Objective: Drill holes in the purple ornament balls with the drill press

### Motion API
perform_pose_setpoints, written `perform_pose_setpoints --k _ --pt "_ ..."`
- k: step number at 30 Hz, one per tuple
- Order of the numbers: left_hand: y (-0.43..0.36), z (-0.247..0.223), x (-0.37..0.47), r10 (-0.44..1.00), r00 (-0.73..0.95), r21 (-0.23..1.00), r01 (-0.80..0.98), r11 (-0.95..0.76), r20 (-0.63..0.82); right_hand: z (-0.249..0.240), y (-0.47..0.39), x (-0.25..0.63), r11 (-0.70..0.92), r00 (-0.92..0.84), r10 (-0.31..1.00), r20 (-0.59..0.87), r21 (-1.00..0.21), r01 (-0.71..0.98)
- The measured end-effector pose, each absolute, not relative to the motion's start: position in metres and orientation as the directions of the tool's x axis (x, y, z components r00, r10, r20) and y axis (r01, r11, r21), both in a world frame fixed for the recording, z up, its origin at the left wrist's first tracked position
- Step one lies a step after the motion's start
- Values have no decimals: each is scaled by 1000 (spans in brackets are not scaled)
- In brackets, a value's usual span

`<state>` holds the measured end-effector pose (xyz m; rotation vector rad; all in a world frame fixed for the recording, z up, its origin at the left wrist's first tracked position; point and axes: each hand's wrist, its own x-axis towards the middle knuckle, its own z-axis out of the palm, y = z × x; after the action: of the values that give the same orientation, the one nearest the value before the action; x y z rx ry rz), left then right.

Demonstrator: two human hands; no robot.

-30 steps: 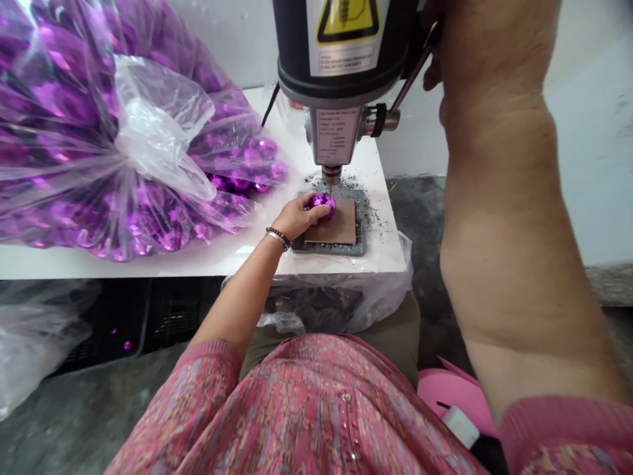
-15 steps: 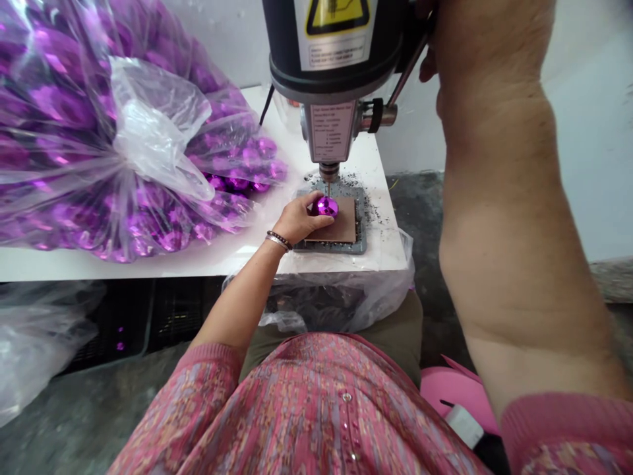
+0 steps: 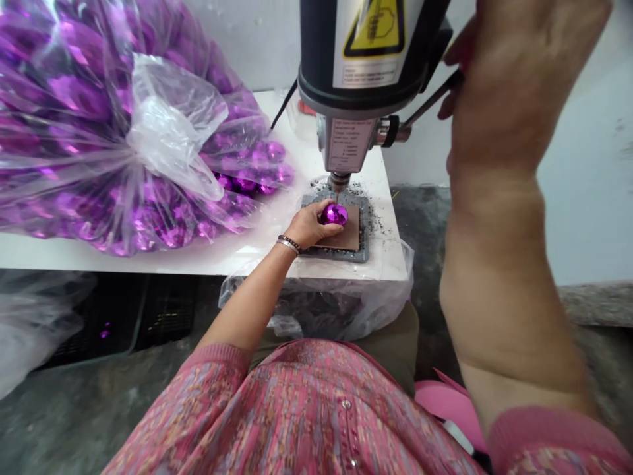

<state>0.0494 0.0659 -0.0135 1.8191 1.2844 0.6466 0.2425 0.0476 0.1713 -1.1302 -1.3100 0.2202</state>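
While the left hand [image 3: 309, 225] curls thumb and fingers round a purple ball [image 3: 335, 214], the right hand [image 3: 487, 76] grips the lever [image 3: 429, 107].
The ball is on the brown board [image 3: 350, 239], below the drill bit [image 3: 337, 196].

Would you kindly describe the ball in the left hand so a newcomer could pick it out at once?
Find the black drill above the white table. Under its bit, the left hand holds a shiny purple ball. Unlike the other balls in the clear bag, it is outside, singly held.
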Motion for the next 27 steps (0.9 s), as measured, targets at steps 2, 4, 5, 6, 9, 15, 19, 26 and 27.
perform_pose_setpoints --k 2,4,5,6,9,15,19,26,27 --pt "65 -13 49 936 349 832 532 -158 -46 159 27 234 460 323 647 690 -692 556" --pt "65 -13 49 936 349 832 533 -155 -50 144 11 231 417 300 624 721 -633 652" --pt "65 -13 50 936 348 834 530 -155 -47 136 5 231 400 297 620 726 -618 676" --pt "65 -14 50 937 348 836 526 -156 -44 128 -1 232 387 292 617 731 -605 696" --pt "66 -18 51 936 350 841 515 -167 -29 108 -10 237 356 263 602 754 -548 757" --pt "65 -22 50 933 359 830 519 -206 7 86 -8 240 379 237 520 821 -470 797" --pt "63 -21 51 932 362 819 533 -211 5 76 -7 238 404 227 480 847 -443 800" --pt "61 -20 52 938 346 805 557 -207 1 58 -2 237 417 270 420 866 -449 791" --pt "62 -20 53 938 345 804 558 -205 0 56 -1 237 412 280 418 864 -455 789"
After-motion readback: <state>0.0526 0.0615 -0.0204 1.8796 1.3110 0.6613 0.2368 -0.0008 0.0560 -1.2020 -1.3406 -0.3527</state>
